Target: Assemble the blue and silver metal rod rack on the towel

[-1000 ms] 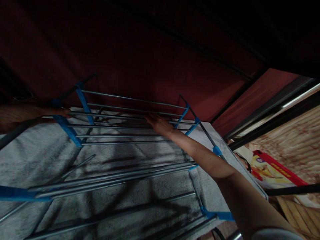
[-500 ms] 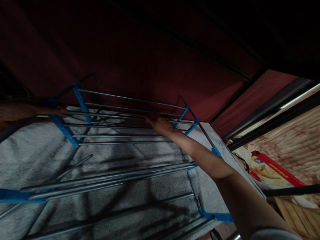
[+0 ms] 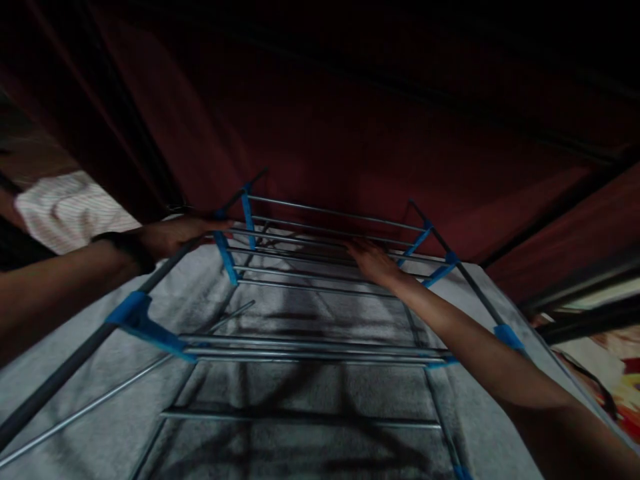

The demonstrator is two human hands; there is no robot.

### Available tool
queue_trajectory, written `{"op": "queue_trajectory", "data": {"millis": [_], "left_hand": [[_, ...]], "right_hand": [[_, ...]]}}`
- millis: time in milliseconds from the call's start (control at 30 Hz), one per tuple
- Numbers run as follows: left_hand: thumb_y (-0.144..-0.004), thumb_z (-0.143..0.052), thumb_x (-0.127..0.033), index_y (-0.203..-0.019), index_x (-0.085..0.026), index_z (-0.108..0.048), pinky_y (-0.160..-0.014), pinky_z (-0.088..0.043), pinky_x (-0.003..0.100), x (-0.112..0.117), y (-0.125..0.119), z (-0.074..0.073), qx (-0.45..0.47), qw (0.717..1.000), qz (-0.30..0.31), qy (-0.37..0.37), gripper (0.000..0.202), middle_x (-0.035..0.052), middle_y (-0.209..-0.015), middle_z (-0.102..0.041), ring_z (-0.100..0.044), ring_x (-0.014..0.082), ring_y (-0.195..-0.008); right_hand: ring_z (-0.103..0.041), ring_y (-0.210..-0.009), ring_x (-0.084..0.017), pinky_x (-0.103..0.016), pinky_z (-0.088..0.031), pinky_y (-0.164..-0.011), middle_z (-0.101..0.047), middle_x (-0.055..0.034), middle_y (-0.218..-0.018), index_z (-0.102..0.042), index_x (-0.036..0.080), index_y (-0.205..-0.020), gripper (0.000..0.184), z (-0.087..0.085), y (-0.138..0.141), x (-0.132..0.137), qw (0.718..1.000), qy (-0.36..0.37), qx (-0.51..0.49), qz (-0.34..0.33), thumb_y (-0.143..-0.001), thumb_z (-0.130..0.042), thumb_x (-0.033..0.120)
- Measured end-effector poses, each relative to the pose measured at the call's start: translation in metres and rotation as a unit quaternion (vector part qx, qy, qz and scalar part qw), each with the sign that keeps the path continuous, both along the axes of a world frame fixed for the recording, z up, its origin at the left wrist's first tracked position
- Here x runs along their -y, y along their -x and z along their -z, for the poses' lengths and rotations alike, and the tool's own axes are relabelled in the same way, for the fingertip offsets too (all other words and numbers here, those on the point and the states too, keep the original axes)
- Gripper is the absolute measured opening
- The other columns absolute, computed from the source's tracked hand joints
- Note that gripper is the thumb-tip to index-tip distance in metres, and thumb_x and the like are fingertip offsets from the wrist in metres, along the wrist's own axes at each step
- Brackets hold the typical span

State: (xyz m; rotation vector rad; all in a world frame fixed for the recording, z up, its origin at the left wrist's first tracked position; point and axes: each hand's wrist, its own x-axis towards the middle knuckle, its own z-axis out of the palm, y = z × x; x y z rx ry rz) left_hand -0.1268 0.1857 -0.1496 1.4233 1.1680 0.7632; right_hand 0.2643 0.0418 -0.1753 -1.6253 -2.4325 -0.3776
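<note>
A metal rack (image 3: 320,347) of thin grey rods, dark side tubes and blue plastic connectors lies across a grey-white cloth. My left hand (image 3: 175,235), with a dark band on its wrist, is closed around the rack's far left side, at a blue connector (image 3: 226,257). My right hand (image 3: 374,263) reaches in from the right and lies over the far tier's rods, right of their middle, its fingers bent over a rod. The undersides of the fingers are hidden. Nearer me, several rods run close together between another pair of blue connectors (image 3: 145,323).
A dark red fabric wall (image 3: 320,153) rises right behind the rack. Beyond a dark post on the left is a pale striped cloth (image 3: 75,207). At the lower right, past the surface's edge, a red and yellow package (image 3: 631,393) shows in part.
My view has swung left, so the rack and both hands appear further right. More of my left forearm and the rack's left side tube now shows. Both hands stay on the rack.
</note>
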Motion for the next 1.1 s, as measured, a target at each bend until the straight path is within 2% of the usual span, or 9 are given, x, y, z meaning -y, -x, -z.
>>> {"op": "queue_trajectory", "data": {"millis": [100, 267, 500, 700, 833, 1100], "left_hand": [[-0.063, -0.090, -0.040, -0.114, -0.017, -0.066, -0.099, -0.047, 0.033, -0.002, 0.012, -0.001, 0.044, 0.998, 0.003, 0.035, 0.061, 0.0034, -0.115, -0.069, -0.060, 0.0177, -0.101], [-0.056, -0.090, -0.055, -0.107, -0.017, -0.068, -0.102, -0.043, 0.036, 0.000, 0.006, 0.001, 0.062, 0.997, -0.003, 0.045, 0.068, 0.0032, -0.113, -0.070, -0.061, 0.0192, -0.099], [-0.060, -0.087, -0.058, -0.111, -0.017, -0.068, -0.110, -0.037, 0.042, -0.001, 0.010, 0.007, 0.091, 0.995, 0.019, 0.033, 0.068, 0.0063, -0.113, -0.070, -0.060, 0.0218, -0.104], [-0.062, -0.086, -0.058, -0.110, -0.023, -0.069, -0.103, -0.044, 0.038, -0.010, 0.013, 0.012, 0.092, 0.995, 0.017, 0.031, 0.063, 0.0048, -0.119, -0.068, -0.062, 0.0208, -0.104], [-0.061, -0.083, -0.064, -0.102, -0.021, -0.072, -0.099, -0.050, 0.035, -0.005, 0.011, 0.009, 0.067, 0.997, 0.013, 0.023, 0.061, 0.0075, -0.115, -0.070, -0.065, 0.0224, -0.102], [-0.066, -0.074, -0.071, -0.105, -0.025, -0.075, -0.096, -0.054, 0.034, 0.014, 0.008, -0.001, 0.023, 0.999, 0.016, -0.032, 0.060, 0.0088, -0.113, -0.071, -0.067, 0.0273, -0.107]], "right_hand": [[-0.055, -0.125, -0.025, -0.041, -0.044, -0.107, -0.059, -0.0175, -0.133, -0.056, 0.012, -0.136, 0.040, 0.003, -0.001, -0.001, 1.000, -0.004, 0.000, -0.004, -0.102, -0.036, 0.019], [-0.053, -0.127, -0.025, -0.039, -0.044, -0.108, -0.058, -0.0165, -0.135, -0.054, 0.013, -0.139, 0.042, 0.002, 0.000, -0.001, 1.000, 0.009, 0.006, 0.012, -0.102, -0.036, 0.018], [-0.053, -0.125, -0.024, -0.040, -0.043, -0.107, -0.058, -0.0152, -0.133, -0.053, 0.015, -0.139, 0.042, 0.003, -0.003, -0.004, 1.000, 0.021, -0.002, 0.007, -0.101, -0.036, 0.018], [-0.054, -0.123, -0.024, -0.040, -0.044, -0.106, -0.059, -0.0150, -0.132, -0.052, 0.016, -0.140, 0.042, 0.002, -0.003, -0.004, 1.000, 0.016, -0.001, 0.003, -0.101, -0.036, 0.017], [-0.054, -0.124, -0.025, -0.040, -0.044, -0.106, -0.059, -0.0169, -0.132, -0.053, 0.013, -0.140, 0.042, 0.002, -0.002, -0.003, 1.000, 0.010, 0.007, 0.007, -0.102, -0.035, 0.019], [-0.055, -0.123, -0.026, -0.041, -0.046, -0.103, -0.059, -0.0178, -0.134, -0.052, 0.013, -0.140, 0.043, 0.001, 0.001, -0.002, 1.000, 0.016, -0.007, 0.010, -0.102, -0.034, 0.020]]}}
